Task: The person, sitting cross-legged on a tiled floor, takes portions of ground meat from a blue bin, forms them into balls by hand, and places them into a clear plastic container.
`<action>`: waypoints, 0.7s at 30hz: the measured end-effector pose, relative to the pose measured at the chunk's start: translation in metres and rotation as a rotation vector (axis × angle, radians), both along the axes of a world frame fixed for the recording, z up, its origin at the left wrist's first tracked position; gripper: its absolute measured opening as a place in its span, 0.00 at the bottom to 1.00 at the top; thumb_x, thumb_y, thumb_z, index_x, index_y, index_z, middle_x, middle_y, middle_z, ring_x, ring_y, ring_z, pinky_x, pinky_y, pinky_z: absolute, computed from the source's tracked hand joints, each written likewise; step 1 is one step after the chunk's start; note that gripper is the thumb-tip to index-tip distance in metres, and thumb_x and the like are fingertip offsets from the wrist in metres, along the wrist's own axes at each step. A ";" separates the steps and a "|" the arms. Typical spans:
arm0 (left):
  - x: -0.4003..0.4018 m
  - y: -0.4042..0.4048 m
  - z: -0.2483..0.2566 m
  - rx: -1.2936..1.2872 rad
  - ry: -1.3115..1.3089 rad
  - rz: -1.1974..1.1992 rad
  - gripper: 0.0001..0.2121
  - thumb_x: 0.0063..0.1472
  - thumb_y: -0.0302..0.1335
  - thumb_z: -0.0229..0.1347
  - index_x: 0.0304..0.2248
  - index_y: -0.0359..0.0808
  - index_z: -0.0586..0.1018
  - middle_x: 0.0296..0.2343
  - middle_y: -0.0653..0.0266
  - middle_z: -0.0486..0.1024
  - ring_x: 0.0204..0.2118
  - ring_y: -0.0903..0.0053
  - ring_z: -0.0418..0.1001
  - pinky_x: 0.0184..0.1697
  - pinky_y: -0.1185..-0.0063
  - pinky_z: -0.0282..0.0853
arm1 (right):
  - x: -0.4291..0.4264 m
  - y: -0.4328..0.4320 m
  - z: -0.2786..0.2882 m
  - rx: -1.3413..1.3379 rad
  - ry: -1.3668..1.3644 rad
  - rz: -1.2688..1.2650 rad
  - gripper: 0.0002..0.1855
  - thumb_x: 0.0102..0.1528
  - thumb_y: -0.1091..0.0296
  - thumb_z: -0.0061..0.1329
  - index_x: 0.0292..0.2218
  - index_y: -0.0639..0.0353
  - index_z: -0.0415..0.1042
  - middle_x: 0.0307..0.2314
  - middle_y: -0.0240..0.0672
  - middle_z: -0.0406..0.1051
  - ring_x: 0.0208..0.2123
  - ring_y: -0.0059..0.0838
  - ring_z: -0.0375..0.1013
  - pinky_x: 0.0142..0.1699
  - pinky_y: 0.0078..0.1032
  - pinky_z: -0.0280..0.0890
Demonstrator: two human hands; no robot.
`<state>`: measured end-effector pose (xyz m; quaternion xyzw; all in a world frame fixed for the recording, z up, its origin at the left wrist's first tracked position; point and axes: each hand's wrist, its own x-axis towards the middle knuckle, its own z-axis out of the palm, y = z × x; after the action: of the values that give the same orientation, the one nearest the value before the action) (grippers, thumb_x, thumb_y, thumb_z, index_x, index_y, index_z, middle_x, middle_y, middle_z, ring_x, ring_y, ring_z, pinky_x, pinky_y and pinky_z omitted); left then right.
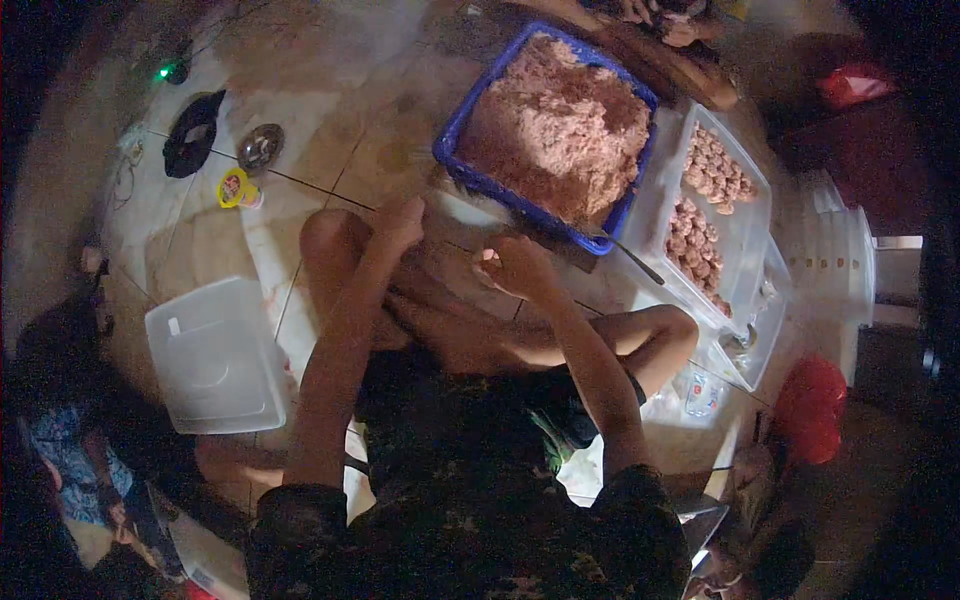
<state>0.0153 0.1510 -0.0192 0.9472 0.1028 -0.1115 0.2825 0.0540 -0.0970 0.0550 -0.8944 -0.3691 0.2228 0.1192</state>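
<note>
My left hand [405,223] is above my bent knee with its fingers curled; what lies inside it is hidden. Nearer the tub, my right hand [521,266] has bent fingers and a small pale pink spot at the fingertips, either a bit of mixture or lit skin. Beyond both hands stands a blue plastic tub [480,182] holding a heap of pinkish minced mixture [562,127]. A dark utensil handle [637,261] sticks out over its near corner. To the right, a see-through plastic container [731,255] holds two groups of rolled balls [694,244].
A translucent lid [217,356] lies on the tiled floor at left. Farther up are a yellow-rimmed cup [238,189], a round dish [261,148] and a black object [193,135]. A red plastic bag [812,409] sits at right. Other people sit at the far side and left.
</note>
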 end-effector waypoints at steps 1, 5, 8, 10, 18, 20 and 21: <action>0.000 0.003 0.001 0.034 0.044 -0.016 0.14 0.50 0.24 0.55 0.37 0.30 0.74 0.28 0.49 0.73 0.33 0.59 0.73 0.37 0.65 0.68 | 0.001 0.003 -0.001 0.024 -0.098 0.022 0.15 0.51 0.53 0.49 0.32 0.56 0.75 0.27 0.42 0.74 0.31 0.46 0.74 0.37 0.40 0.68; -0.005 0.010 -0.008 0.070 0.025 0.050 0.15 0.48 0.25 0.56 0.37 0.31 0.74 0.31 0.48 0.73 0.36 0.57 0.73 0.40 0.64 0.67 | -0.002 -0.007 0.003 0.296 -0.031 -0.074 0.15 0.51 0.53 0.49 0.32 0.55 0.76 0.26 0.44 0.74 0.30 0.45 0.74 0.37 0.39 0.68; -0.011 0.011 -0.018 0.051 -0.025 0.092 0.16 0.47 0.25 0.57 0.37 0.31 0.75 0.32 0.47 0.73 0.38 0.56 0.72 0.43 0.64 0.67 | 0.006 -0.032 0.013 0.109 -0.001 0.056 0.14 0.51 0.54 0.49 0.31 0.55 0.76 0.27 0.43 0.74 0.30 0.44 0.74 0.38 0.39 0.68; -0.007 0.009 -0.017 0.044 -0.026 0.105 0.16 0.46 0.25 0.58 0.37 0.31 0.75 0.34 0.46 0.73 0.40 0.55 0.71 0.44 0.64 0.66 | 0.011 -0.047 0.013 -0.058 0.021 -0.007 0.15 0.50 0.54 0.50 0.31 0.57 0.76 0.27 0.44 0.75 0.31 0.43 0.74 0.39 0.38 0.68; -0.004 0.002 -0.018 0.172 -0.125 0.164 0.17 0.46 0.27 0.59 0.38 0.33 0.75 0.35 0.48 0.73 0.41 0.55 0.71 0.44 0.65 0.67 | -0.018 -0.032 -0.124 0.463 -0.375 0.086 0.13 0.52 0.58 0.49 0.29 0.59 0.73 0.24 0.42 0.70 0.29 0.45 0.71 0.38 0.39 0.66; -0.004 -0.019 0.000 -0.086 -0.246 0.190 0.16 0.48 0.29 0.60 0.38 0.33 0.75 0.32 0.50 0.75 0.35 0.62 0.74 0.41 0.68 0.68 | -0.012 -0.033 -0.128 0.490 -0.400 0.086 0.12 0.52 0.58 0.50 0.29 0.59 0.72 0.24 0.41 0.69 0.30 0.45 0.70 0.38 0.40 0.66; -0.014 -0.025 0.011 -0.087 -0.233 0.204 0.16 0.48 0.29 0.60 0.38 0.33 0.75 0.32 0.50 0.75 0.35 0.62 0.74 0.41 0.68 0.68 | -0.009 -0.025 -0.109 0.307 0.012 0.024 0.14 0.51 0.58 0.50 0.31 0.60 0.71 0.25 0.42 0.70 0.31 0.46 0.70 0.38 0.40 0.65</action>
<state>0.0016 0.1255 -0.0081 0.9253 0.1600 0.0240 0.3430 0.0453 -0.1218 -0.0540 -0.8599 -0.4086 0.1706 0.2541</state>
